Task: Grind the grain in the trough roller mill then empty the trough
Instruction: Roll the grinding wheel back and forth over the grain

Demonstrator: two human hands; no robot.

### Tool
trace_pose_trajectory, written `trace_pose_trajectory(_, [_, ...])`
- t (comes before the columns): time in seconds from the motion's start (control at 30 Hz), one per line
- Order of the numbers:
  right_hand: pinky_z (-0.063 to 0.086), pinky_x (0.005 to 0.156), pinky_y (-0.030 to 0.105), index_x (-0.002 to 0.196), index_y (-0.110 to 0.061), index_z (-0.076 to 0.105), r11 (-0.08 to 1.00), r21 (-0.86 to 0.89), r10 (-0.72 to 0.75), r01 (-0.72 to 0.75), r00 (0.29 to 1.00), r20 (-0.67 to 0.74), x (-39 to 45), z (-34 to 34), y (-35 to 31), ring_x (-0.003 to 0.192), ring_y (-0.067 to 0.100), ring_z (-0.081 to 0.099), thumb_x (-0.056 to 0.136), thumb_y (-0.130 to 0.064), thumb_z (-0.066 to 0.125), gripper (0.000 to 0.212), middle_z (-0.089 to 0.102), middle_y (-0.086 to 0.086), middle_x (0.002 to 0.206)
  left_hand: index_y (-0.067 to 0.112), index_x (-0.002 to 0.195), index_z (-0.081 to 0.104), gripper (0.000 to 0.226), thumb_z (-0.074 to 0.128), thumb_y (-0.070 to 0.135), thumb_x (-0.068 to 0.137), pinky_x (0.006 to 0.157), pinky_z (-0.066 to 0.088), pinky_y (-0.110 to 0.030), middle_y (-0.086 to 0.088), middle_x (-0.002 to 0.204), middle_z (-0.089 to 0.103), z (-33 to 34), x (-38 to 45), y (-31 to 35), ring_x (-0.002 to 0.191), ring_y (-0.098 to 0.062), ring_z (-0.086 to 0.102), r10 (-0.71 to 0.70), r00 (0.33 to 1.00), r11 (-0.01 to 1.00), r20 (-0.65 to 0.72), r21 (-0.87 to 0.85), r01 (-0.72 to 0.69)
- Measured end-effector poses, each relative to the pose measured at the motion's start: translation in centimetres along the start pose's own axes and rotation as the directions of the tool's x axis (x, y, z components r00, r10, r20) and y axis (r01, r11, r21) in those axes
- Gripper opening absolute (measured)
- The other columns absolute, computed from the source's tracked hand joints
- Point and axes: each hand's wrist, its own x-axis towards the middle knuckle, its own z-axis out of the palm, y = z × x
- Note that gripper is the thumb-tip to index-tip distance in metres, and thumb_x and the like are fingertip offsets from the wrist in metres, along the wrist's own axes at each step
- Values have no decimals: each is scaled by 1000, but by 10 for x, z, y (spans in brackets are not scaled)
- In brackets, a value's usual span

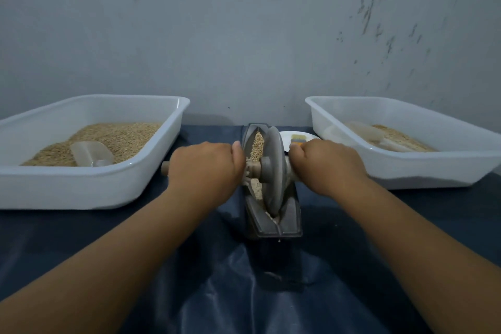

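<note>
Grinding stage of the task, head view. The trough roller mill, a narrow dark boat-shaped trough, stands lengthwise on the bench between two white trays. A grey disc roller sits upright in the trough on a wooden axle. The left hand is curled round the axle on its side of the wheel, with the axle's end showing beyond the knuckles; the right hand is wrapped round the opposite end, which is hidden beneath it. Both hands therefore grip the axle.

Grain lies in the trough: whole kernels are visible at the far end, and paler, finer material lies at the near end beside the wheel. Judged from this mix, grinding is under way but incomplete, and the emptying step has not begun.

The left tray holds a deep bed of whole grain and a clear scoop. The right tray holds a thinner layer of pale material and a second scoop; it is probably the receiving tray. A small white plate carrying what appears to be a brush sits behind the mill, presumably for sweeping out the trough.
</note>
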Motion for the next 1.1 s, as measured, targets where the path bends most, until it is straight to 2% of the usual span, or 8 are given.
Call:
trace_pose_trajectory(0.07, [42, 67, 36, 70, -18, 40, 997, 39, 63, -65, 997, 41, 11, 9, 0, 71, 28, 44, 96, -23, 28, 29, 35, -4, 65, 19, 107, 58, 72, -8, 22, 77, 45, 9, -26, 2, 68, 36, 6, 11, 4, 48, -17, 23, 31, 999, 995, 25, 98, -33])
trace_pose_trajectory(0.17, [35, 63, 33, 67, -18, 38, 994, 73, 79, -80, 997, 18, 26, 22, -1, 69, 26, 42, 92, -17, 30, 27, 45, 1, 72, 13, 102, 55, 44, 12, 19, 94, 44, 17, -27, 1, 59, 29, 26, 29, 2, 46, -17, 25, -20, 999, 994, 31, 106, 17])
trace_pose_trajectory(0.27, [38, 61, 34, 73, -16, 42, 991, 106, 85, -82, 996, -29, 40, 31, -2, 66, 26, 45, 92, -16, 36, 20, 50, 6, 74, 11, 100, 51, 25, 27, 19, 98, 53, 38, -30, 0, 63, 34, 44, 38, -4, 55, -21, 43, -128, 988, 985, 86, -101, 137])
trace_pose_trajectory(0.43, [36, 65, 35, 71, -21, 52, 998, -29, 55, -56, 998, -33, 55, 33, -5, 68, 26, 47, 97, -39, 18, 47, 44, 3, 67, 15, 83, 57, 40, 23, 29, 100, 62, 41, -33, -3, 68, 50, 50, 50, -2, 68, -29, 57, -228, 973, 949, 36, -217, 230])
trace_pose_trajectory(0.63, [31, 59, 32, 70, -16, 39, 990, -128, -49, 65, 991, 126, 25, 15, 2, 71, 25, 44, 93, -18, 31, 25, 41, -2, 69, 18, 95, 55, 52, 6, 31, 85, 46, 13, -24, 3, 65, 37, 33, 31, -3, 52, -16, 34, -43, 999, 996, 24, -78, 45])
trace_pose_trajectory(0.83, [20, 48, 27, 89, -15, 26, 981, -101, -147, 167, 972, 185, -2, -24, 2, 70, 24, 37, 89, -10, 41, 15, 27, 0, 72, 23, 62, 32, 41, 14, 35, 97, 52, 45, -34, 2, 57, 41, 2, 8, -8, 53, -20, 46, -37, 999, 972, 17, -231, 40])
trace_pose_trajectory(0.93, [27, 49, 27, 74, -18, 22, 961, -216, -149, 174, 981, 128, -3, -18, -1, 58, 19, 32, 92, -13, 43, 28, 28, -1, 68, 23, 64, 34, 43, 2, 38, 89, 47, 32, -27, 2, 57, 40, 3, 3, -8, 48, -16, 39, -14, 1000, 989, -4, -149, 13])
trace_pose_trajectory(1.1, [38, 59, 33, 75, -13, 50, 989, -125, -81, 75, 996, -40, 24, 18, -3, 65, 26, 45, 95, -20, 36, 26, 35, -1, 62, 11, 110, 50, 37, 20, 20, 90, 45, 20, -26, 1, 69, 39, 37, 31, -7, 54, -17, 38, 63, 991, 991, 118, 112, -77])
